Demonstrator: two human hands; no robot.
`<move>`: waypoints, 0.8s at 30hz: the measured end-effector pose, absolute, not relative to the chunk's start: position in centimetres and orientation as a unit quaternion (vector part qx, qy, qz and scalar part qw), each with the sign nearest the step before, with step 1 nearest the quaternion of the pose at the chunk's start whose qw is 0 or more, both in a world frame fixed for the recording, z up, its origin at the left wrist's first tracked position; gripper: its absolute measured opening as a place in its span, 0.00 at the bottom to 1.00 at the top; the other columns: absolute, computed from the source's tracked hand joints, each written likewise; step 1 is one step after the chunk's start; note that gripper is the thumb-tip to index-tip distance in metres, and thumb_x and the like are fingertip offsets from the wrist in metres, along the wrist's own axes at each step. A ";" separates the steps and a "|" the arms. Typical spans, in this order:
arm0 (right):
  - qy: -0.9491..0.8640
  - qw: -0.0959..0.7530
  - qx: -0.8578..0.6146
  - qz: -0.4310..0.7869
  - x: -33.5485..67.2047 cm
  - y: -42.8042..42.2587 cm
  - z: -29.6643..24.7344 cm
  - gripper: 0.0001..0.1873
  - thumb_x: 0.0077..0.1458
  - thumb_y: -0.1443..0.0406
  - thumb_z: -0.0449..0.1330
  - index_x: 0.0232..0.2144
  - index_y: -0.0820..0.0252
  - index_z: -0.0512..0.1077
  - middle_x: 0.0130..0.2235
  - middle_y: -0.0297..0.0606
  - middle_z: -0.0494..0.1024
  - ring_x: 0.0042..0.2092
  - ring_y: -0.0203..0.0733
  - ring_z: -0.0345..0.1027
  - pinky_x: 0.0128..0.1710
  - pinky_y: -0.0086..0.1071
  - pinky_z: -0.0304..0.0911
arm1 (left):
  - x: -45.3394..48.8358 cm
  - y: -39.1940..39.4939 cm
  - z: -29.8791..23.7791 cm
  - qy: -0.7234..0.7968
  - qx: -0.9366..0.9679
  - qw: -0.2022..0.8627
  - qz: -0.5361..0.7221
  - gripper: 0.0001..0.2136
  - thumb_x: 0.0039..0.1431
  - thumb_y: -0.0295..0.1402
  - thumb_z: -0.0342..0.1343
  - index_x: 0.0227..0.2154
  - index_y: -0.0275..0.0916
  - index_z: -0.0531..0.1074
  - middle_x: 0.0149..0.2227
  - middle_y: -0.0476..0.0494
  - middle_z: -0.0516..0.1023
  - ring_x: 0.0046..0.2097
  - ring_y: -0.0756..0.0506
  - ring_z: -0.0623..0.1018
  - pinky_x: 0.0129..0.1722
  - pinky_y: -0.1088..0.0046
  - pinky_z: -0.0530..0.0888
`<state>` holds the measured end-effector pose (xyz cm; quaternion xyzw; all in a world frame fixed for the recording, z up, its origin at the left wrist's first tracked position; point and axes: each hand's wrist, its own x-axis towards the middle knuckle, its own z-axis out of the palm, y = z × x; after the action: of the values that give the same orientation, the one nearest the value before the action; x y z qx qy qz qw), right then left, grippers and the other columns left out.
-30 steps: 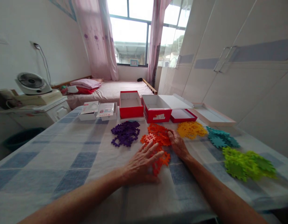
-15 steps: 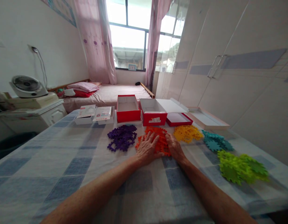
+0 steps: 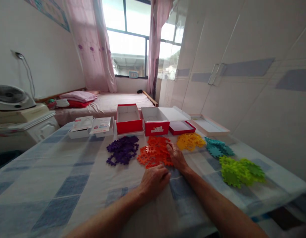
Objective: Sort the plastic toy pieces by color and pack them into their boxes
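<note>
A loose pile of orange, gear-edged plastic pieces [image 3: 154,152] lies on the tablecloth in front of me. My left hand [image 3: 155,178] is closed in a loose fist at the pile's near edge, with nothing seen sticking out of it. My right hand [image 3: 176,156] rests against the pile's right side, its fingers bent slightly over the edge pieces and not closed round any. Purple pieces [image 3: 122,150] are heaped to the left. To the right are yellow pieces [image 3: 191,141], teal pieces [image 3: 218,147] and lime-green pieces [image 3: 242,172].
Behind the piles stand a red box [image 3: 129,126], another open red box [image 3: 156,129] with its lid folded back, and a shallow red tray [image 3: 182,132]. A pale lid [image 3: 212,130] lies at the right, and white boxes [image 3: 80,133] at the left. A checked cloth [image 3: 93,198] covers the table.
My left hand has drawn back off the orange pile toward me and curled its fingers. My right hand stays at the pile's right side. The view has turned slightly right.
</note>
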<state>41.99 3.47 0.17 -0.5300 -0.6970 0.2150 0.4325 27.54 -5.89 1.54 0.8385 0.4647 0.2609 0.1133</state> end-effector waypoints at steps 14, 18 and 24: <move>-0.720 0.429 -0.508 0.199 41.9 3.6 0.2 0.20 0.60 0.55 0.44 0.43 0.60 0.68 0.44 0.42 0.72 0.48 0.41 0.64 0.51 0.36 0.57 | 26.1 -5.9 1.0 0.364 0.886 0.099 0.271 0.11 0.57 0.29 0.50 0.42 0.41 0.72 0.45 0.43 0.74 0.46 0.44 0.72 0.47 0.66 0.70; -0.719 0.429 -0.510 0.198 41.8 3.7 0.1 0.20 0.61 0.55 0.44 0.44 0.61 0.68 0.44 0.44 0.72 0.48 0.41 0.64 0.52 0.35 0.56 | 25.7 -5.8 1.0 0.354 0.883 0.101 0.291 0.11 0.59 0.27 0.47 0.40 0.39 0.73 0.38 0.44 0.76 0.40 0.47 0.74 0.41 0.72 0.71; -0.702 0.456 -0.511 0.195 41.9 3.6 0.5 0.20 0.60 0.55 0.43 0.43 0.59 0.68 0.44 0.42 0.71 0.47 0.40 0.64 0.51 0.34 0.56 | 25.6 -6.2 0.8 0.321 0.908 0.083 0.256 0.12 0.61 0.28 0.44 0.36 0.39 0.74 0.30 0.47 0.74 0.30 0.51 0.74 0.31 0.77 0.68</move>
<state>41.90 3.62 0.53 -0.5107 -0.7022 0.1955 0.4559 25.59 -6.18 0.77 0.9078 0.3212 0.2564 0.0832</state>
